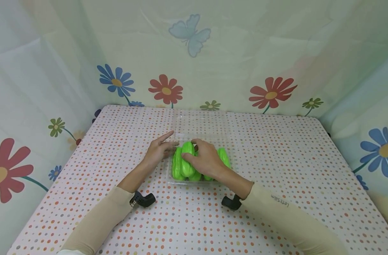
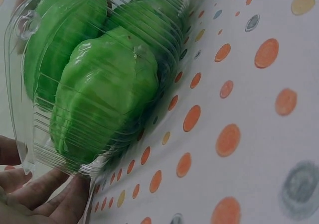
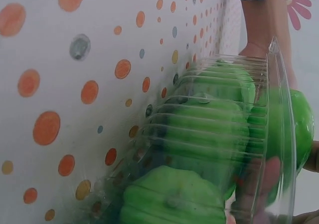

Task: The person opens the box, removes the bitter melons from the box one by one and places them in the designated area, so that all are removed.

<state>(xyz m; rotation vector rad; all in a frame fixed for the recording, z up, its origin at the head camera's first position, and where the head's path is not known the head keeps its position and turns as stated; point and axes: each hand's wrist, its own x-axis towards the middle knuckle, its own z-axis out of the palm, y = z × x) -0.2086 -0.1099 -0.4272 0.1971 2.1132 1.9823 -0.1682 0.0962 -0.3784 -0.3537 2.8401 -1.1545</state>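
A clear plastic clamshell box sits mid-table with several long, ridged, bright green vegetables inside; their exact kind cannot be told. My right hand reaches over the box and grips one green vegetable with thumb and fingers, on top of others at the left side. Another piece shows to the right of that hand. At the box's left wall is my left hand, fingers extended. Its fingertips lie against the box's corner in the left wrist view. The right wrist view shows green pieces through the ribbed wall.
The box's transparent lid lies folded back behind it, toward the rear edge. A dotted cloth covers the table. Curtains with flowers and a butterfly hang around the back and sides.
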